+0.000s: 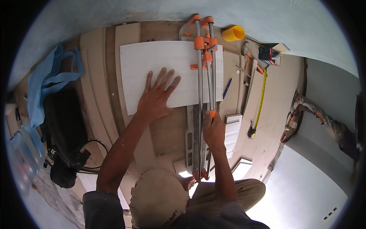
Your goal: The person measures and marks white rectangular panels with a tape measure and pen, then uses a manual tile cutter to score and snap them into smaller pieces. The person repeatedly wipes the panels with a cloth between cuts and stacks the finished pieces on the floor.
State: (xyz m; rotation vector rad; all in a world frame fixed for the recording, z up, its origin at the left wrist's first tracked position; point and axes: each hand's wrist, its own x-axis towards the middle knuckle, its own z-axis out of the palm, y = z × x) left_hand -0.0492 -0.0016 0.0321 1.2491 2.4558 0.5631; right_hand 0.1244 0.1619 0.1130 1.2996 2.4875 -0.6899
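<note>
White glazed surface lies under my left hand: a rectangular tile, set crosswise beneath the twin steel rails of the manual tile cutter, most of it to the left of them and a narrower strip showing to the right. My left palm is down on the larger part, fingers spread wide, gripping nothing. My right hand is curled round the near end of the cutter's lever, by its orange tip; the orange carriage sits toward the far end of the rails, above the tile.

I'd judge this to be the steadying and lining-up step, or the scoring itself; no score line shows clearly enough for me to tell. Either way, the next move calls for a flat, firm left palm, so the tile can't skew, and even pressure through the lever along one straight path. Off to the right, a blue pen and an extended yellow tape measure lie within reach.
</note>
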